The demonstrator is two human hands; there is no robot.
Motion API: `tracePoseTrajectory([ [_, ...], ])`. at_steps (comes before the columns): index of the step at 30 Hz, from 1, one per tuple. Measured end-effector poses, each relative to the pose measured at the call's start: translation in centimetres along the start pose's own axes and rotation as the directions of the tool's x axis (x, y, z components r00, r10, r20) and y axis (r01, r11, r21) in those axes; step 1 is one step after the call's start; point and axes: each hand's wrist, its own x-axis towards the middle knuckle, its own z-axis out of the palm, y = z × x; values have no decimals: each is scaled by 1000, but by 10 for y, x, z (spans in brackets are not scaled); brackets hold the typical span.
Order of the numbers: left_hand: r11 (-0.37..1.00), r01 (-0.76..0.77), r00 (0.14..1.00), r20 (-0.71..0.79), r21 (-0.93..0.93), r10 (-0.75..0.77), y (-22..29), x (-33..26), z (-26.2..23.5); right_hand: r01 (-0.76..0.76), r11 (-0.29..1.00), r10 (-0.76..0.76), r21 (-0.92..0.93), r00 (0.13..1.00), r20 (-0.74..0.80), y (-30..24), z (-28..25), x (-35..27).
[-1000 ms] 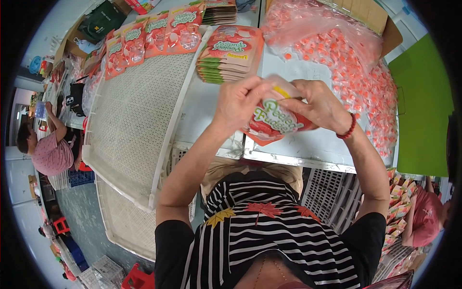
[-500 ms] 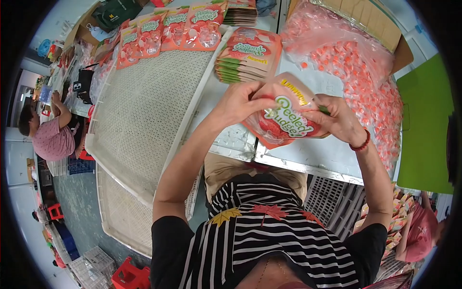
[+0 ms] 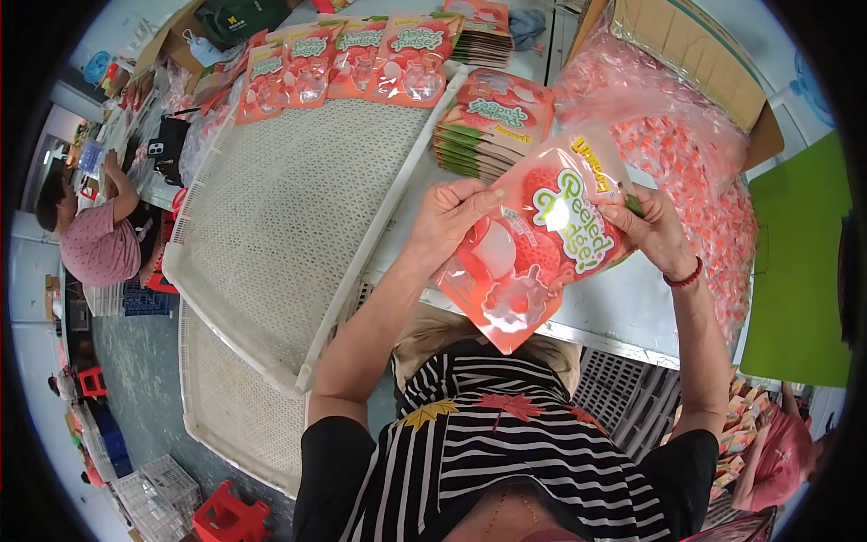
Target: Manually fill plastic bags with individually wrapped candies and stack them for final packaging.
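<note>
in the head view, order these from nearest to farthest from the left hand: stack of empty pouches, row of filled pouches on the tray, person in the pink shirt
From the left hand:
1. Stack of empty pouches, just above the hand on the table.
2. Row of filled pouches, up and to the left, at the far end of the white mesh tray.
3. Person in the pink shirt, far left, beyond the tray.

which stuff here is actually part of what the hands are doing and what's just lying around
In use:
- red pouch, held by left hand and right hand
- stack of pouches
- bag of pink sweets
- row of filled pouches
- white mesh tray

Lying about:
- green bag
- red stool
- cardboard box
</note>
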Motion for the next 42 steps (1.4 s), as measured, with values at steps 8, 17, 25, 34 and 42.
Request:
tracePoseTrajectory([
  [8, 964, -148, 981, -91, 221, 172, -24, 8, -51, 147, 976, -133, -160, 986, 99, -49, 12, -19],
  [17, 958, 0, 990, -135, 287, 40, -27, 9, -46, 132, 804, -214, -580, 974, -75, -22, -3, 1],
  [25, 887, -154, 934, -230, 436, 275, -12, 4, -36, 53, 977, -24, 206, 990, -141, -46, 13, 44],
  [34, 286, -559, 642, 187, 778, 744, -3, -22, 29, 53, 805, -54, 592, 998, -16, -38, 25, 54],
  [42, -3, -403, 687, 305, 915, 660, -13, 2, 13, 77, 815, 57, 574, 975, -213, -56, 58, 63],
])
